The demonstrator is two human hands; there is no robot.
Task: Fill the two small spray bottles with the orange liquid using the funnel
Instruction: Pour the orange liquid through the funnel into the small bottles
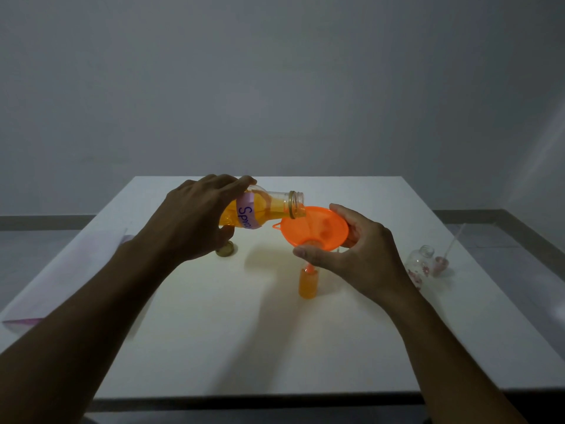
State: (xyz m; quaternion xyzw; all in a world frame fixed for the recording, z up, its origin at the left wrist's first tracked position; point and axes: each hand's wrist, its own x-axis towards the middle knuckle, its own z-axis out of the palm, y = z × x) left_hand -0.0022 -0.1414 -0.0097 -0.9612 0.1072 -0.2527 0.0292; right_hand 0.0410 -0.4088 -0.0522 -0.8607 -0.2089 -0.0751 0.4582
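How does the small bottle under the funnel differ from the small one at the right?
The filled bottle holds orange liquid; the flowered bottle looks empty. The funnel spout sits in the filled bottle's neck; the flowered bottle's neck is free. Both are small, clear and uncapped.

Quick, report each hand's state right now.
Left hand: grips the tilted labelled bottle.
Right hand: holds the orange funnel, spout in the small spray bottle.

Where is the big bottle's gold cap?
In the head view, the gold cap lies on the white table, left of centre, just below the left hand that tilts the big bottle.
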